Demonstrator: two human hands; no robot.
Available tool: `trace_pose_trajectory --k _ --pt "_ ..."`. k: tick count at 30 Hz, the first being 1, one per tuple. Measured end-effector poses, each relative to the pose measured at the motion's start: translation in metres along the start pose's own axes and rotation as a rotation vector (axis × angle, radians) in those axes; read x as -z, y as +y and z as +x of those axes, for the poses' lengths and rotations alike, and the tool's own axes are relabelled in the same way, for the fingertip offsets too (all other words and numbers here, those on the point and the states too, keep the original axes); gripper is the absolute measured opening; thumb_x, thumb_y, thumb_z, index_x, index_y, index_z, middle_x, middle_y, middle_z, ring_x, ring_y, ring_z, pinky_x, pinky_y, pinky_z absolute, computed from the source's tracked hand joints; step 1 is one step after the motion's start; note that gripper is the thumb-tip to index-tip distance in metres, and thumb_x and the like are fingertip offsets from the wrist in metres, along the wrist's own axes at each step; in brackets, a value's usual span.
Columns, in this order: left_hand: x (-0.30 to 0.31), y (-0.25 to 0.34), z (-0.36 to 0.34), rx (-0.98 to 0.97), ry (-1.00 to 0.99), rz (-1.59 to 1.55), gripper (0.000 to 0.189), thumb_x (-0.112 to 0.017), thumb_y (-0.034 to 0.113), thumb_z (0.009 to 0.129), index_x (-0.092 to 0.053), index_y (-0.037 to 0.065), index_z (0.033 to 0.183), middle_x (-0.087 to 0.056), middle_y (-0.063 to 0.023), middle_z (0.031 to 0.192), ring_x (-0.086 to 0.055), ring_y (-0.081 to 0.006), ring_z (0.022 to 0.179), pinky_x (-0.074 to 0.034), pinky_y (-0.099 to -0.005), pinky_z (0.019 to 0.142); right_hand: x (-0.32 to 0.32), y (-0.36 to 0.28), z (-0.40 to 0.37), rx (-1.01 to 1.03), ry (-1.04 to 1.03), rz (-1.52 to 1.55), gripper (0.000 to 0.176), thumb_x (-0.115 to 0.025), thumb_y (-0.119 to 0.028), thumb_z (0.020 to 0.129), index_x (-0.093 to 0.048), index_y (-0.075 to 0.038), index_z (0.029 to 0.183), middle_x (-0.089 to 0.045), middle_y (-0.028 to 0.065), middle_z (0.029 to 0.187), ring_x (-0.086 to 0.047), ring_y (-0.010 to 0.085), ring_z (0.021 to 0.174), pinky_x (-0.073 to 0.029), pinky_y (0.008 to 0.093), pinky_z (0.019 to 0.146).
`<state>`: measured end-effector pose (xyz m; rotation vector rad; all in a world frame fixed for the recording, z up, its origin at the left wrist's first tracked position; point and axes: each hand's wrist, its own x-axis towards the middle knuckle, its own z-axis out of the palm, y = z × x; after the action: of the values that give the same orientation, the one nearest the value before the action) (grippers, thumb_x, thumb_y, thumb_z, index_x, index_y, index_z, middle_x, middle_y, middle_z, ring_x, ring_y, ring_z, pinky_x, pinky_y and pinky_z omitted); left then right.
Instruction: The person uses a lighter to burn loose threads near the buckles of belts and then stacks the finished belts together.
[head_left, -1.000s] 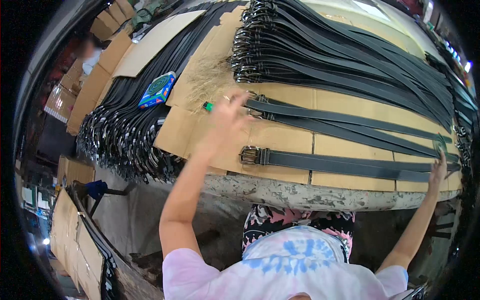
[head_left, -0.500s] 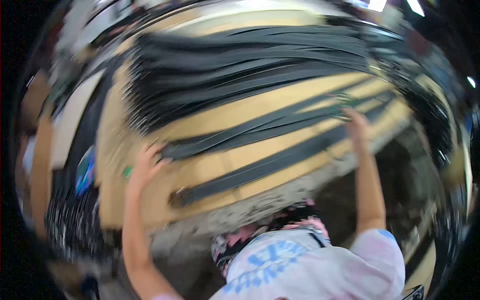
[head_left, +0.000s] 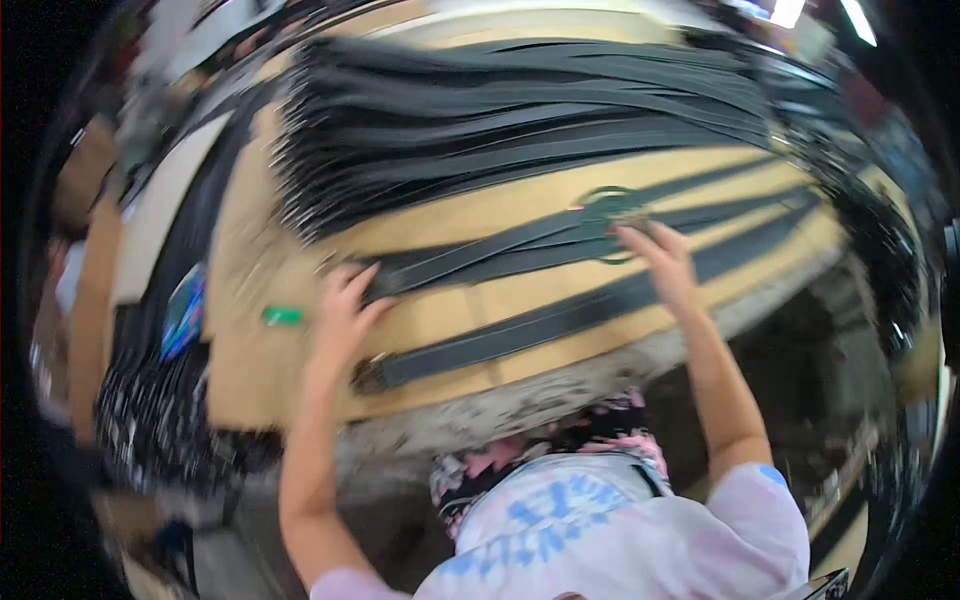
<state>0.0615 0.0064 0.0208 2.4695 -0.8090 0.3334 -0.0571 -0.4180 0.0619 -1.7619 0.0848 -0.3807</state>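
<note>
Seen with many piled belts at twelve o'clock, a few loose belts toward six, left hand half open at buckle ends, right hand pinching green coil.

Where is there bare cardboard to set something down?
Bare cardboard shows around the green object, between the belt pile and crossed belts, and between those and the nearest strap. It is crowded at right, where straps converge.
</note>
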Motion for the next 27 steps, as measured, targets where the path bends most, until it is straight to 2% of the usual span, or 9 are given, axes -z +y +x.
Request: trace_pose_trajectory --k 4,6,11,15,19,20,22,23,27 --pt "0.002 0.006 -0.005 0.01 0.07 0.018 0.058 -0.081 0.02 0.069 -0.062 0.002 0.121 -0.055 -0.0144 0.115 -0.052 -0.0321 0.11 -0.043 -0.0387 0.096 -0.048 0.005 0.007 -0.027 -0.095 0.17 0.023 -0.06 -0.015 0.094 -0.066 0.003 0.109 -0.068 0.0056 0.098 -0.06 0.0097 0.092 -0.047 0.0254 0.084" --pt "0.003 0.011 -0.005 0.042 0.093 0.024 0.057 -0.082 0.019 0.068 -0.063 0.001 0.119 -0.055 -0.0138 0.113 -0.052 -0.0313 0.109 -0.043 -0.0388 0.095 -0.077 0.001 0.01 -0.001 -0.146 0.233 0.019 -0.06 -0.014 0.094 -0.067 0.001 0.104 -0.065 0.0015 0.089 -0.057 0.0058 0.085 -0.045 0.0212 0.077" --pt "0.002 0.024 0.003 0.013 0.147 -0.041 0.054 -0.083 0.014 0.065 -0.065 0.001 0.114 -0.055 -0.0122 0.107 -0.052 -0.0294 0.103 -0.043 -0.0389 0.091 -0.138 -0.011 0.017 0.064 -0.17 0.169 0.016 -0.061 -0.014 0.094 -0.068 0.0 0.098 -0.059 -0.0031 0.079 -0.047 0.0024 0.07 -0.037 0.0197 0.061" --pt "0.006 0.02 0.004 -0.015 0.112 0.01 0.036 -0.078 0.009 0.069 -0.067 0.0 0.101 -0.056 -0.0105 0.101 -0.054 -0.029 0.1 -0.044 -0.0399 0.088 -0.179 -0.01 0.016 0.051 -0.178 0.238 0.014 -0.062 -0.014 0.092 -0.067 -0.001 0.094 -0.057 -0.0034 0.075 -0.042 0.0025 0.063 -0.033 0.021 0.055" --pt "0.004 0.011 0.002 -0.09 0.071 0.096 0.017 -0.072 0.004 0.071 -0.063 0.001 0.085 -0.059 -0.0096 0.089 -0.057 -0.0298 0.094 -0.046 -0.0415 0.081 -0.206 -0.01 0.005 0.06 -0.259 0.179 0.014 -0.062 -0.012 0.089 -0.065 0.001 0.091 -0.054 0.0008 0.079 -0.045 0.0062 0.067 -0.037 0.0235 0.058" --pt "0.004 0.013 0.001 -0.088 0.066 0.094 0.017 -0.072 0.004 0.071 -0.063 0.001 0.085 -0.059 -0.0096 0.089 -0.057 -0.0298 0.094 -0.046 -0.0415 0.081 -0.211 -0.005 0.005 0.055 -0.259 0.179 0.014 -0.062 -0.012 0.089 -0.065 0.001 0.091 -0.054 0.0008 0.079 -0.045 0.0062 0.067 -0.037 0.0235 0.058" --pt "0.004 0.016 0.0 -0.107 0.096 0.076 0.01 -0.069 0.004 0.076 -0.061 0.001 0.082 -0.063 -0.0122 0.086 -0.06 -0.0307 0.087 -0.048 -0.0404 0.074 -0.22 0.007 0.006 0.222 -0.315 0.107 0.014 -0.061 -0.01 0.089 -0.064 0.003 0.091 -0.053 0.005 0.083 -0.047 0.0107 0.068 -0.039 0.0261 0.06" --pt "0.005 0.015 -0.001 -0.104 0.093 0.076 0.01 -0.069 0.004 0.076 -0.061 0.001 0.082 -0.063 -0.0122 0.086 -0.06 -0.0307 0.087 -0.048 -0.0404 0.074 -0.219 0.008 0.005 0.204 -0.347 0.077 0.014 -0.061 -0.009 0.088 -0.063 0.004 0.092 -0.055 0.0093 0.085 -0.051 0.0157 0.072 -0.042 0.0289 0.064" --pt "0.011 0.014 -0.004 0.03 0.039 -0.06 0.008 -0.064 0.006 0.083 -0.059 0.001 0.087 -0.064 -0.0148 0.084 -0.062 -0.0324 0.081 -0.048 -0.0402 0.069 -0.226 0.012 0.001 0.284 -0.337 0.12 0.015 -0.06 -0.008 0.088 -0.063 0.005 0.094 -0.058 0.0117 0.089 -0.055 0.0193 0.079 -0.046 0.0314 0.07"
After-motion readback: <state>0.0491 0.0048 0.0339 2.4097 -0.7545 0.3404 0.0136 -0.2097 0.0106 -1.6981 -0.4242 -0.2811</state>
